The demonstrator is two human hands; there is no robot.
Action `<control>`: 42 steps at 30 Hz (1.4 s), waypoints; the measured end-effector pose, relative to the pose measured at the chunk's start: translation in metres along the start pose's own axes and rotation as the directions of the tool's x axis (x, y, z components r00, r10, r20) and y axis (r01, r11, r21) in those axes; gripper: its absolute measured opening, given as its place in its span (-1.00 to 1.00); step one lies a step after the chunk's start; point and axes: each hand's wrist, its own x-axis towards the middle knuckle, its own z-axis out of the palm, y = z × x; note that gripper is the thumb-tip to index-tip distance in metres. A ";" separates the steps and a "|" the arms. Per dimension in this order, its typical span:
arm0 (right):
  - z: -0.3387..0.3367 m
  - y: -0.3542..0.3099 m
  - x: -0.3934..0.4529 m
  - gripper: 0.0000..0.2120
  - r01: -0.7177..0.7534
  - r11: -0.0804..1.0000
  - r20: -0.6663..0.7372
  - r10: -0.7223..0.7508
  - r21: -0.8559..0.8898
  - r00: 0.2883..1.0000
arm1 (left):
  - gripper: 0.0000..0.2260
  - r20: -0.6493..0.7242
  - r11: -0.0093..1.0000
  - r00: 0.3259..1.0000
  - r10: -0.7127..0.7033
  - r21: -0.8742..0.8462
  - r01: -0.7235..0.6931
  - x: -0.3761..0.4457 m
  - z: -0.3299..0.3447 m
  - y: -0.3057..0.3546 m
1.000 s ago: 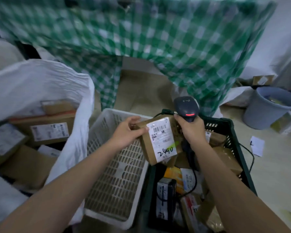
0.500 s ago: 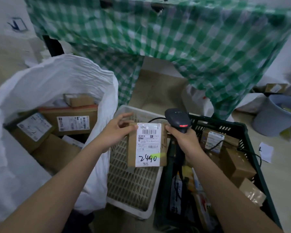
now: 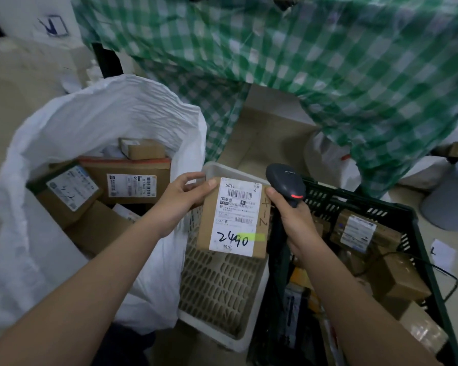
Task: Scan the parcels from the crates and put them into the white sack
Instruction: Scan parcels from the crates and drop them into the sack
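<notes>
My left hand (image 3: pixel 181 200) grips a brown cardboard parcel (image 3: pixel 233 217) by its upper left corner, over the white crate (image 3: pixel 222 289). Its white label faces me, with a barcode and "2440" handwritten in black. My right hand (image 3: pixel 294 220) grips a black barcode scanner (image 3: pixel 286 183) just right of the parcel; a red light glows on the scanner. The white sack (image 3: pixel 95 120) stands open at the left and holds several labelled cardboard parcels (image 3: pixel 130 180). The dark green crate (image 3: pixel 360 204) at the right holds several more parcels (image 3: pixel 360 231).
A green-and-white checked cloth (image 3: pixel 328 62) hangs over a table behind the crates. A grey bin (image 3: pixel 450 202) stands at the far right on the floor, and a slip of white paper (image 3: pixel 443 254) lies near it. The scanner's black cable (image 3: pixel 444 276) loops outside the green crate.
The parcel has moved left from above the green crate to above the white crate and turned upright. The view has swung left, so the sack's opening shows more fully.
</notes>
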 end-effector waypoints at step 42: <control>0.008 -0.007 -0.036 -0.74 0.143 0.886 0.232 -0.042 -0.441 0.972 | -0.38 -0.108 0.997 0.993 0.057 0.058 -0.051 0.016 -0.010 -0.026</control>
